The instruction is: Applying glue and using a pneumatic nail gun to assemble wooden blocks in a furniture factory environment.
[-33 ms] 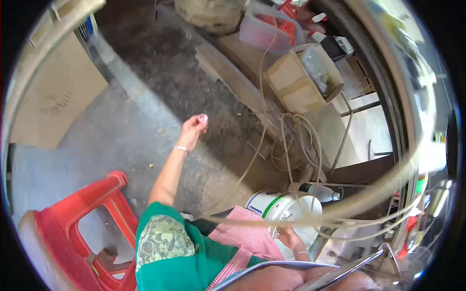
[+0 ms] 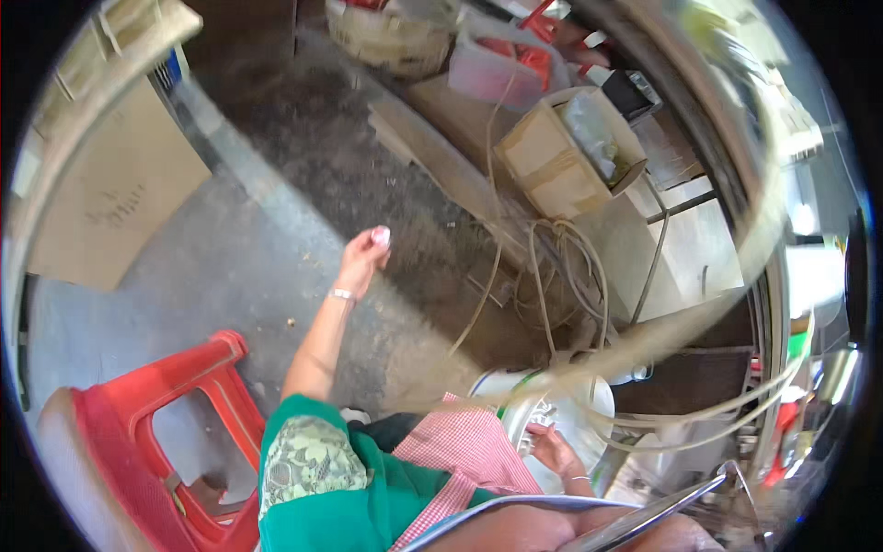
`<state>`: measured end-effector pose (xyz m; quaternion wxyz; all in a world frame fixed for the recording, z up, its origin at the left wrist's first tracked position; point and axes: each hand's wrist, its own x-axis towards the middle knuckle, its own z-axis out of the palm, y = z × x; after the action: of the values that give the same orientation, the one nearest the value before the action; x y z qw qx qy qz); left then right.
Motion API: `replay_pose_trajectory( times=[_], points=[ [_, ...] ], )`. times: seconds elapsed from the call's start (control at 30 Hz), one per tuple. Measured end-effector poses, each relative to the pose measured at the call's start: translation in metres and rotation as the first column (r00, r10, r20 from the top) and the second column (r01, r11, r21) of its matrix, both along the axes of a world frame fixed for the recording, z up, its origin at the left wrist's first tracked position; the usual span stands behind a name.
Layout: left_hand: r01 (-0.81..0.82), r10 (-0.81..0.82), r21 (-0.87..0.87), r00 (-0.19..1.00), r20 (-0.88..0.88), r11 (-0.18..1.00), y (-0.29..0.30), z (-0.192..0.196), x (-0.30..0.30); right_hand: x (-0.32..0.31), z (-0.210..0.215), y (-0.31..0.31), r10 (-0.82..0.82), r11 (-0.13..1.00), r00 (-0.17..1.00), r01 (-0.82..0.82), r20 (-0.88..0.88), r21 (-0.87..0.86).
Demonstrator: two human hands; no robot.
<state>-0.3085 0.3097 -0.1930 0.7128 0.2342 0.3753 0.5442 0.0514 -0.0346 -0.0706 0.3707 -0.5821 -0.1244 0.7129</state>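
My left hand reaches out over the floor, its fingers closed on a small round pinkish-white thing, too small to name exactly. A bracelet circles that wrist. At the mouth of a tilted white bucket is my right hand, fingers apart, beside small white pieces inside. Whether its fingertips touch them I cannot tell. A red-and-white checked apron lies between my arm and the bucket.
A red plastic stool stands at the left. Pale hose loops near the bucket and crosses the right side. Farther off are a cardboard box, a translucent tub and a wooden plank. A large cardboard sheet is at far left.
The view has shifted slightly. My right hand's fingers are higher in the bucket's mouth and more spread. My left hand sits slightly lower, still holding the small round thing.
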Motion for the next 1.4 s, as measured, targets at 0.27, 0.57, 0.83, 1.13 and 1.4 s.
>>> replay_pose_trajectory(
  times=[0.27, 0.57, 0.83, 1.13, 1.4],
  points=[
    [-0.135, 0.219, 0.216, 0.876, -0.431, 0.967, -0.157, 0.176, -0.024, 0.062, -0.097, -0.023, 0.478, 0.663, -0.010, -0.652, 0.878, -0.368],
    [0.386, 0.061, 0.500, 0.742, -0.668, 0.775, -0.288, 0.376, 0.125, 0.070, -0.118, -0.042, 0.465, 0.620, 0.021, -0.722, 0.885, -0.308],
    [0.970, -0.055, -0.038, -0.026, -0.998, 0.241, -0.298, 0.147, 0.307, 0.090, -0.096, -0.067, 0.210, 0.881, 0.191, -0.462, 0.959, -0.100],
    [0.548, -0.702, -0.451, 0.443, -0.558, 0.704, -0.274, -0.018, 0.341, 0.066, -0.047, -0.036, -0.177, 0.952, 0.550, -0.116, 0.816, 0.285],
    [0.940, -0.220, -0.164, -0.100, -0.970, 0.299, -0.318, 0.037, 0.352, 0.069, -0.070, -0.034, -0.276, 0.942, 0.618, 0.326, 0.736, 0.080]
  ],
)
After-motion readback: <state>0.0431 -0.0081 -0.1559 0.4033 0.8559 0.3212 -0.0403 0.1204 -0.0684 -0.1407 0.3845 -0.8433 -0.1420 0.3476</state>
